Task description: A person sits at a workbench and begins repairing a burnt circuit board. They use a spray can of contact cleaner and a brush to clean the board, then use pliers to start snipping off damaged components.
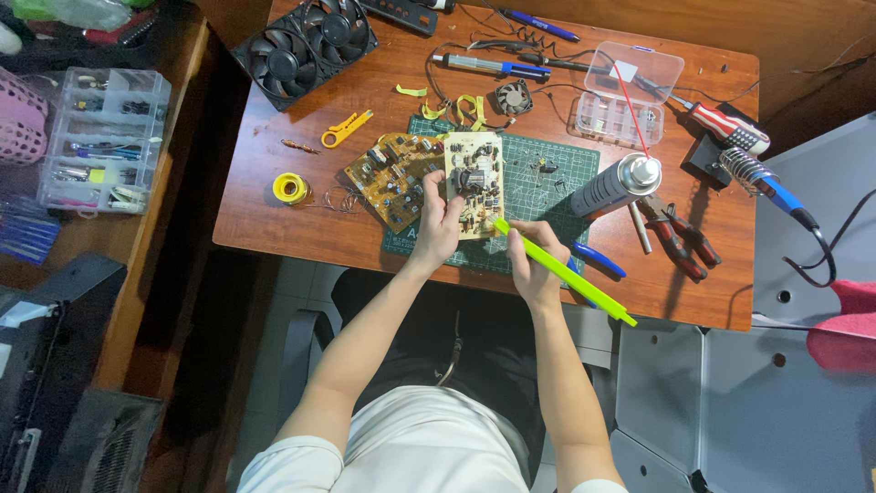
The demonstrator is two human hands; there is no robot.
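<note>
My left hand (439,222) grips a pale yellow circuit board (474,181) by its left edge, holding it over a green cutting mat (547,187). A long bright green brush-like tool (561,272) is held in my right hand (534,260); its tip touches the board's lower right corner. A second, darker circuit board (394,178) lies flat on the table just left of the held one.
A wooden table (265,205) carries a spray can (616,183), red pliers (680,236), a clear parts box (627,94), a red-handled screwdriver (725,123), a soldering iron stand (753,173), a solder roll (290,188) and black fans (306,46). A parts organiser (105,137) sits left.
</note>
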